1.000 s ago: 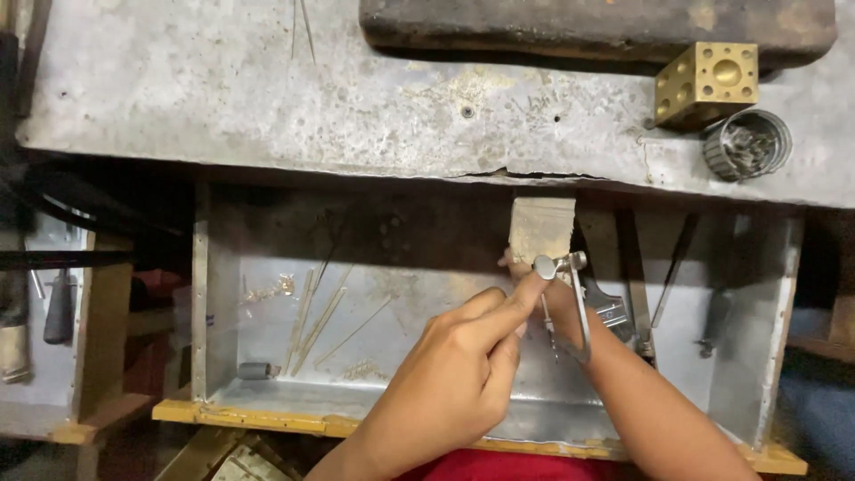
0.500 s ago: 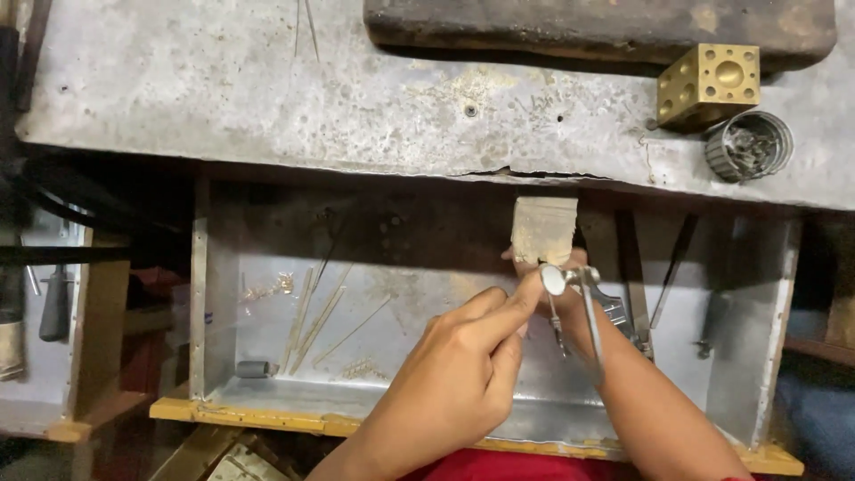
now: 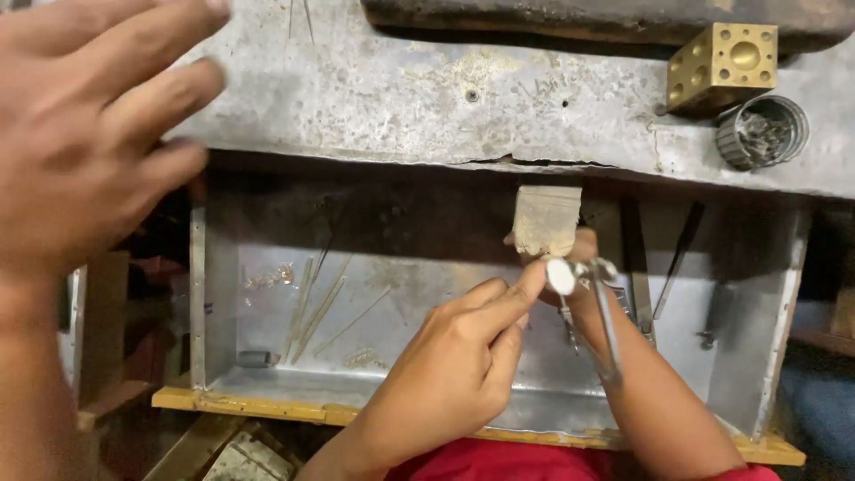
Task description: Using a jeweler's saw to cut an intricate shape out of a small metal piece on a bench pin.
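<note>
New since half a second back: blurred third hand [image 3: 85, 142] at far left, fingers spread, over bench edge; likely another person's. Left hand [image 3: 454, 365] pinching small silver disc [image 3: 561, 276] between thumb and forefinger, beside wooden peg [image 3: 545, 221]. Right hand [image 3: 579, 254] mostly hidden behind, gripping thin metal tool [image 3: 606, 325]. Below, open sheet-metal tray [image 3: 214, 294] holding loose wire lengths [image 3: 312, 307]. Above, scarred grey bench top [image 3: 374, 85], brass dapping block [image 3: 721, 67], round tin [image 3: 761, 132].
</note>
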